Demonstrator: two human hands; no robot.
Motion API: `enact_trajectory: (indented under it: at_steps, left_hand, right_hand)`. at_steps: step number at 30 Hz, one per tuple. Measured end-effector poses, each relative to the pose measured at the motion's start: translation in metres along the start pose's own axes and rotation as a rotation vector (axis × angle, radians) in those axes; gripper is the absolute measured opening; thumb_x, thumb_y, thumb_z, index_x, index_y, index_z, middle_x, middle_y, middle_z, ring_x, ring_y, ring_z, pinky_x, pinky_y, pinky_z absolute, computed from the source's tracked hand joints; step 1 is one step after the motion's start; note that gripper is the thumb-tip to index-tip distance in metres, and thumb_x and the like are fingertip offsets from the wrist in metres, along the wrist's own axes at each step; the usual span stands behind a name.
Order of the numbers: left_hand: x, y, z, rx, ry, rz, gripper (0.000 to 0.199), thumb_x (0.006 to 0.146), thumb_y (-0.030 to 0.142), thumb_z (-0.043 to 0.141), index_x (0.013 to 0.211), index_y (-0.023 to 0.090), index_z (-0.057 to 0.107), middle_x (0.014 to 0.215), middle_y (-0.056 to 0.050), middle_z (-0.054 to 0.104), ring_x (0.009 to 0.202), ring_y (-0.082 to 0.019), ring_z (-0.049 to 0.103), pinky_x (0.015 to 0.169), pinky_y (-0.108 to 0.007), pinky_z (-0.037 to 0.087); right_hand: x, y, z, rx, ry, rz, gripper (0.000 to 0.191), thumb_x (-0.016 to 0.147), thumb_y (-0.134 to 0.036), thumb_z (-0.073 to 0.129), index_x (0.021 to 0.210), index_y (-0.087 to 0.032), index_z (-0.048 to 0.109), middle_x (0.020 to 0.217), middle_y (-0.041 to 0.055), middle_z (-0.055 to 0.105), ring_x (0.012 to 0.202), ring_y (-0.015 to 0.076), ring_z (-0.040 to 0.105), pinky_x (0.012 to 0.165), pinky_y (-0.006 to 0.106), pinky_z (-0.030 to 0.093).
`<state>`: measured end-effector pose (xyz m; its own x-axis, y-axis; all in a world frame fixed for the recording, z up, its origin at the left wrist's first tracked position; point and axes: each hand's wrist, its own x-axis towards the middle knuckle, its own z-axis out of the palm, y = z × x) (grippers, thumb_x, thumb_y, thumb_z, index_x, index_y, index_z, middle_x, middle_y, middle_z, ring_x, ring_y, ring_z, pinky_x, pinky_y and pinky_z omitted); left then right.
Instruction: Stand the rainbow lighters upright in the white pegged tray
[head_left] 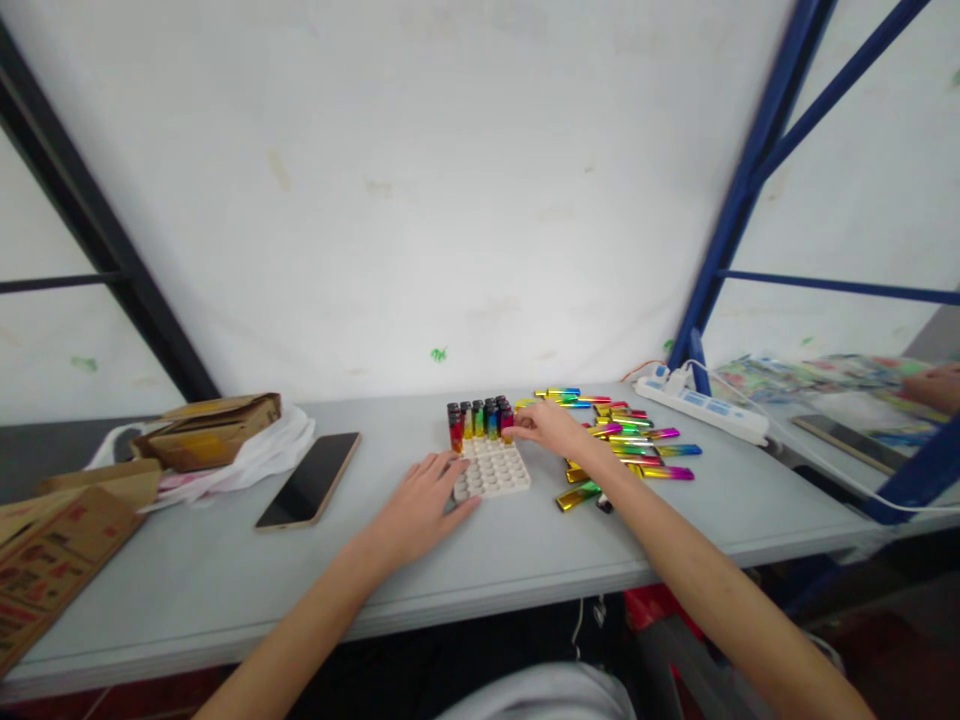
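Steadying the near-left side of the white tray, the left hand lies palm down, fingers loosely spread; I log it as released, with fingertips at the tray's edge and nothing in its grasp. From my remote station I see the tray on the grey table, between both hands. Round holes show across its front part; a cluster of lighters stands upright at its back, dark-topped, with red, yellow, green and blue bodies.

The right hand reaches in from the tray's right. Its fingers are bent, fingertips at the reddish lighter on the cluster's right end. I cannot tell whether they pinch it or merely touch it. Beneath and beside the right forearm, shiny coloured pieces lie scattered flat, gold, green, red, blue and magenta, some overlapping.

Surroundings, left: a dark-screened phone lies flat, well apart from the tray; beyond it I note a cardboard carton on a white bag, and a larger cardboard box nearer. Right: a white power strip with a plug and cable, near the blue frame. At the far right edge, another person's hand is partly visible, cut off and blurred.
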<state>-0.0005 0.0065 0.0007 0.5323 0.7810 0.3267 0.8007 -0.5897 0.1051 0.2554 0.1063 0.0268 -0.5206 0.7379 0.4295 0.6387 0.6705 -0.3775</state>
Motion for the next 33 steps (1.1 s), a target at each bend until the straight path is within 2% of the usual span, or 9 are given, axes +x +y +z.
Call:
enact_trajectory:
  at_steps: [2, 4, 8, 12, 16, 22, 27, 30, 33]
  left_hand:
    - [0.000, -0.001, 0.001, 0.002, 0.003, 0.000, 0.050, 0.094, 0.052, 0.038, 0.132, 0.021, 0.048, 0.130, -0.012, 0.053, 0.121, -0.028, 0.047, 0.101, -0.044, 0.038]
    - [0.000, -0.001, 0.001, 0.001, 0.001, -0.002, 0.050, 0.094, 0.052, 0.038, 0.132, 0.021, 0.048, 0.130, -0.013, 0.053, 0.120, -0.028, 0.048, 0.101, -0.045, 0.038]
    - [0.000, 0.000, 0.001, -0.004, -0.003, -0.009, 0.051, 0.094, 0.053, 0.038, 0.132, 0.021, 0.048, 0.131, -0.012, 0.053, 0.121, -0.029, 0.047, 0.102, -0.045, 0.037]
    - [0.000, 0.000, 0.000, -0.023, 0.003, -0.016, 0.052, 0.093, 0.054, 0.038, 0.131, 0.021, 0.049, 0.130, -0.012, 0.054, 0.121, -0.029, 0.048, 0.101, -0.045, 0.038]
    - [0.000, 0.000, -0.001, -0.032, 0.002, -0.012, 0.051, 0.093, 0.054, 0.038, 0.131, 0.021, 0.050, 0.129, -0.012, 0.055, 0.120, -0.028, 0.048, 0.101, -0.045, 0.039]
    - [0.001, 0.002, -0.002, -0.014, -0.010, -0.012, 0.050, 0.093, 0.052, 0.038, 0.131, 0.021, 0.049, 0.129, -0.012, 0.054, 0.120, -0.028, 0.048, 0.102, -0.045, 0.038]
    - [0.001, 0.002, -0.002, -0.018, -0.010, -0.008, 0.048, 0.093, 0.051, 0.039, 0.130, 0.021, 0.049, 0.130, -0.012, 0.054, 0.120, -0.028, 0.048, 0.102, -0.045, 0.038]
    - [0.000, 0.000, -0.001, -0.031, 0.009, -0.003, 0.048, 0.093, 0.052, 0.039, 0.129, 0.022, 0.050, 0.129, -0.011, 0.054, 0.120, -0.027, 0.049, 0.102, -0.045, 0.038]
    - [-0.001, 0.000, 0.000, -0.031, 0.015, -0.004, 0.048, 0.093, 0.052, 0.039, 0.130, 0.023, 0.049, 0.129, -0.012, 0.054, 0.121, -0.028, 0.048, 0.102, -0.045, 0.038]
  right_hand:
    - [-0.001, 0.001, -0.006, -0.037, -0.009, 0.015, 0.044, 0.091, -0.052, 0.050, 0.070, -0.018, 0.069, 0.061, 0.0030, 0.065, 0.054, 0.0138, 0.051, 0.058, 0.025, 0.032]
    - [-0.002, 0.008, -0.015, -0.092, 0.069, 0.061, 0.046, 0.096, -0.046, 0.042, 0.072, -0.017, 0.069, 0.065, 0.0048, 0.066, 0.059, 0.0152, 0.054, 0.063, 0.026, 0.035]
    - [-0.003, 0.039, -0.026, -0.241, 0.179, 0.145, 0.026, 0.096, -0.026, 0.045, 0.092, -0.015, 0.069, 0.089, 0.0112, 0.069, 0.083, 0.0196, 0.061, 0.079, 0.029, 0.040]
    - [-0.004, 0.063, -0.020, -0.289, 0.063, 0.129, 0.020, 0.090, -0.019, 0.054, 0.104, -0.013, 0.068, 0.104, 0.0140, 0.066, 0.098, 0.0216, 0.060, 0.090, 0.031, 0.041]
    - [-0.003, 0.062, -0.007, -0.342, -0.097, 0.106, 0.016, 0.088, -0.022, 0.058, 0.097, -0.015, 0.070, 0.098, 0.0124, 0.068, 0.095, 0.0233, 0.061, 0.086, 0.031, 0.043]
    - [-0.002, 0.051, 0.001, -0.382, -0.094, 0.179, 0.023, 0.092, -0.034, 0.054, 0.091, -0.017, 0.069, 0.096, 0.0143, 0.068, 0.090, 0.0246, 0.062, 0.080, 0.032, 0.043]
    - [-0.005, 0.042, -0.015, -0.190, 0.054, 0.171, 0.027, 0.093, -0.037, 0.051, 0.098, -0.016, 0.067, 0.084, 0.0097, 0.069, 0.075, 0.0208, 0.060, 0.069, 0.029, 0.040]
    - [-0.004, 0.033, -0.024, 0.076, 0.185, 0.172, 0.034, 0.090, -0.046, 0.052, 0.107, -0.019, 0.065, 0.069, 0.0007, 0.062, 0.061, 0.0157, 0.053, 0.059, 0.026, 0.036]
    - [0.001, 0.023, -0.028, 0.423, 0.307, 0.177, 0.041, 0.084, -0.052, 0.057, 0.108, -0.020, 0.065, 0.061, -0.0039, 0.053, 0.054, 0.0126, 0.044, 0.053, 0.024, 0.033]
